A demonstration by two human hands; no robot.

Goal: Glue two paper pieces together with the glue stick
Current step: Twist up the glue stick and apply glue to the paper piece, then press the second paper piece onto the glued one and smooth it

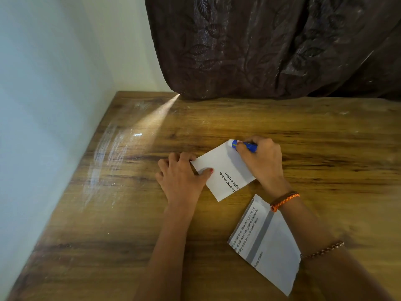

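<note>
Two paper pieces sit on your desk (238,118): the small paper (223,170) under both hands, the bigger printed paper (269,246) nearer you, partly under your right forearm. Your left hand (182,177) presses the small one's left edge, thumb flat on it. Your right hand (260,157) has its fingers curled around the blue glue stick (235,144), tip touching the paper's far corner.

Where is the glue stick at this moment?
In the head view, the glue stick is right of centre, gripped by the right hand, its tip on the far corner of the small paper piece that the left hand holds down.
</note>
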